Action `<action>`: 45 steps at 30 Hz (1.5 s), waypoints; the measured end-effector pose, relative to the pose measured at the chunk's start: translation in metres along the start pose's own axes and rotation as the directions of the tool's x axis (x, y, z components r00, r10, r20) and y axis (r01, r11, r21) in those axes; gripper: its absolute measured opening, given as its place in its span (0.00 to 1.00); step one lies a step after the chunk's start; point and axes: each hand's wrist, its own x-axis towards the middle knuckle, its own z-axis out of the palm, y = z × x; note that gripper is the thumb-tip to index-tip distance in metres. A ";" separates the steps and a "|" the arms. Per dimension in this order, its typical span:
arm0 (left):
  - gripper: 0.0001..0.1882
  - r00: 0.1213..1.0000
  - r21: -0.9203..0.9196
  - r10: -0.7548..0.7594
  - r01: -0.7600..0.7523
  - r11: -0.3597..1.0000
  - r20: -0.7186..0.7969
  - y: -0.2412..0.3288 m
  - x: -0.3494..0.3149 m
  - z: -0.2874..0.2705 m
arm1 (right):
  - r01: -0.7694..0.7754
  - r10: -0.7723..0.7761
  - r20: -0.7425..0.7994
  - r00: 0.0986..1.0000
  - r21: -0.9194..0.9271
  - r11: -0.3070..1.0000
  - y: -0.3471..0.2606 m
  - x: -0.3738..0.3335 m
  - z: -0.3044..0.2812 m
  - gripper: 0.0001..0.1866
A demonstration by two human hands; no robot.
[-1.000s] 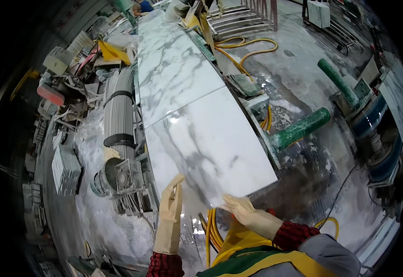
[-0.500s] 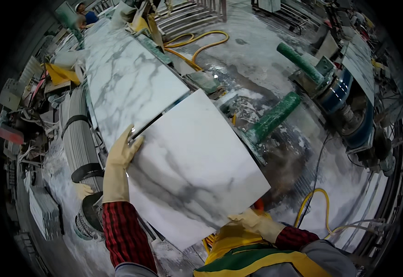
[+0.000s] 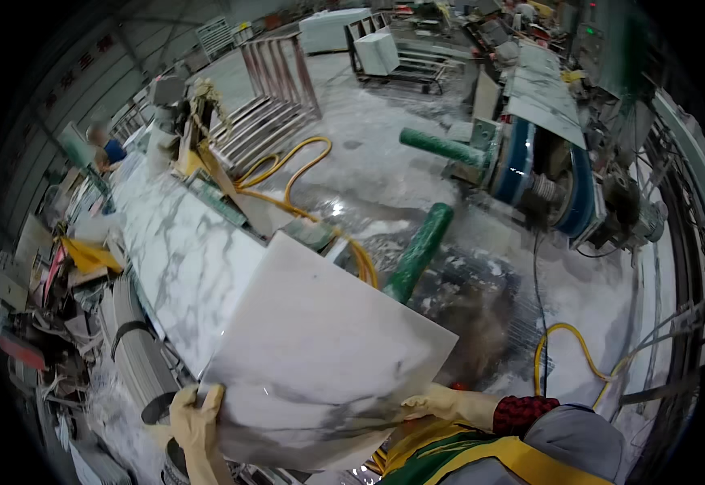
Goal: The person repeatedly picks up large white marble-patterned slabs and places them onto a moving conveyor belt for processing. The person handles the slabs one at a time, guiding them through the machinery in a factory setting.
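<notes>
A square white marble slab with grey veins is in front of me, its near part close to my body. My left hand, in a cream rubber glove, grips its left edge near the near left corner. My right hand, gloved alike, is closed on the near right edge, with some fingers hidden beneath the stone. Beyond the slab lies a longer veined marble slab, and the held slab covers part of its near right end in view.
Green rollers stick out on the right, near a machine with blue wheels. A yellow hose curls over the wet floor. Left stands a grey ribbed roll beside clutter. A metal rack stands farther back.
The view has swung up and to the right. The held slab now hides the gap before the longer slab and looks tilted. My left hand sits nearer the slab's near left corner.
</notes>
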 end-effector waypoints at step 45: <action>0.34 0.456 -0.216 0.235 -0.094 0.972 0.858 0.506 0.045 0.734 | 0.406 -0.470 -0.864 0.183 -0.369 0.836 -0.505 -0.307 -0.442 0.33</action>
